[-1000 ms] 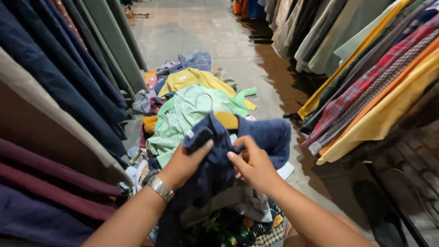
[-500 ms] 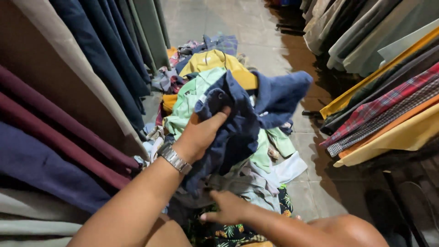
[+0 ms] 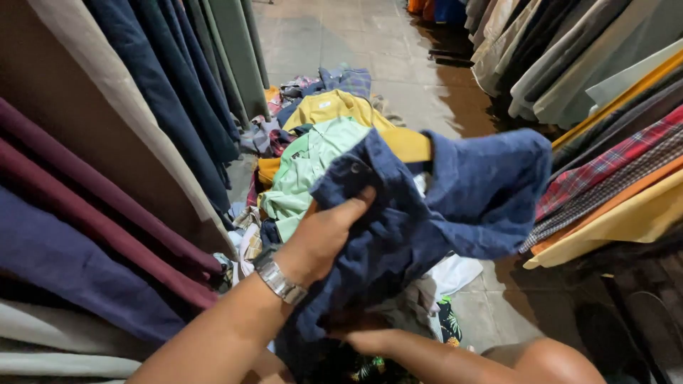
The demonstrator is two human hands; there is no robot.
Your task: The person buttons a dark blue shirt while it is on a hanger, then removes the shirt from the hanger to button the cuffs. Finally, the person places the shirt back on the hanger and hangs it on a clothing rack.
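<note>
The right hand [image 3: 370, 343] lay lowest and nearest, reaching in under the hanging folds of the navy garment [image 3: 441, 206]; its fingers were buried in the cloth there, so whether they were closed on it or only touching it could not be told. Just above it, the left hand [image 3: 320, 238], with a metal watch [image 3: 279, 281] at the wrist, was clamped on a bunched edge of the same garment, thumb on the near side and the other fingers wrapped out of sight behind the fabric. From that grip the garment rose slightly and spread away to the right, its far end lifted well clear of the fingers and its lower part drooping toward the right hand.

To handle this well, the judgement was that the 2 hands should take hold at separate points along 1 edge and draw apart, so the cloth opened flat instead of staying wadded; a grip on a single bunch would only lift a lump.

Beyond the fingers lay a heap of clothes on the tiled floor [image 3: 398, 64]: a mint green shirt [image 3: 313, 163] just past the left fingertips, then a yellow shirt [image 3: 334, 108]. Hanging garments [image 3: 142, 99] lined both sides.
</note>
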